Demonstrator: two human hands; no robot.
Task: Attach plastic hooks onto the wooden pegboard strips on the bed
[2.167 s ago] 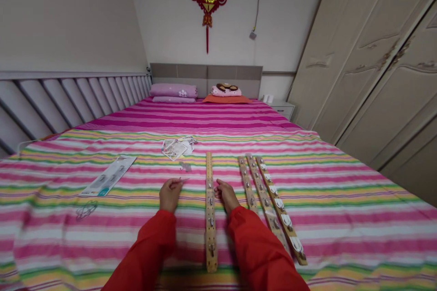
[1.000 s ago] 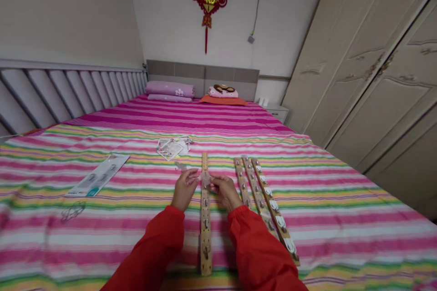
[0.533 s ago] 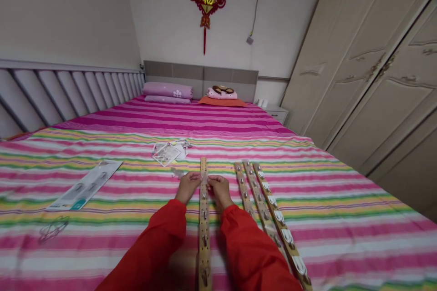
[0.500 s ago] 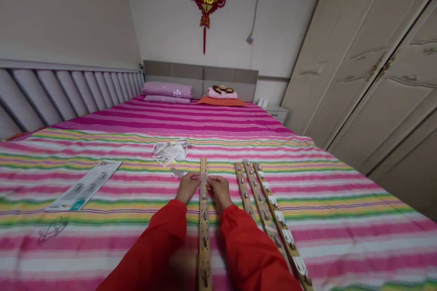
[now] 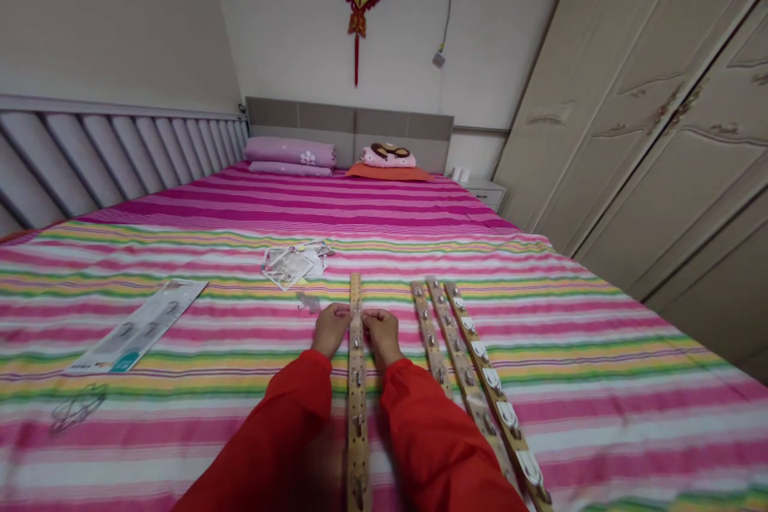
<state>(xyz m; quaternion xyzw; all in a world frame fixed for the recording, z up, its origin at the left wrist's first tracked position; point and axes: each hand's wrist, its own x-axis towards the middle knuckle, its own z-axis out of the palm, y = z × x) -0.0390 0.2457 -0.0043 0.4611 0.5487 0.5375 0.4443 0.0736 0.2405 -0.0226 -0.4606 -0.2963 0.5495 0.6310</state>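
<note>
Hands in red sleeves meet in the head view: the left hand [image 5: 329, 330] and the right hand [image 5: 380, 330] have their fingertips drawn together in a closed pinching grip on a small clear piece [image 5: 356, 312]. It is too small to make out further. They hold it right on top of a wooden strip [image 5: 358, 400], which lies on the bed [image 5: 600, 352] and runs lengthwise between the forearms. On the near side of the grip the strip carries a row of metal hooks. Beyond the grip only a short stretch of bare holes shows, so this strip looks mostly fitted, with its far end left to do. Just right of the grip lie three more strips [image 5: 474, 368] side by side, apparently fully set with hooks. Ahead and left of the grip sit a loose clear scrap [image 5: 309, 302] and a pile of opened packets [image 5: 289, 264]. Well off to the left lies a long card pack [image 5: 135, 328].
</note>
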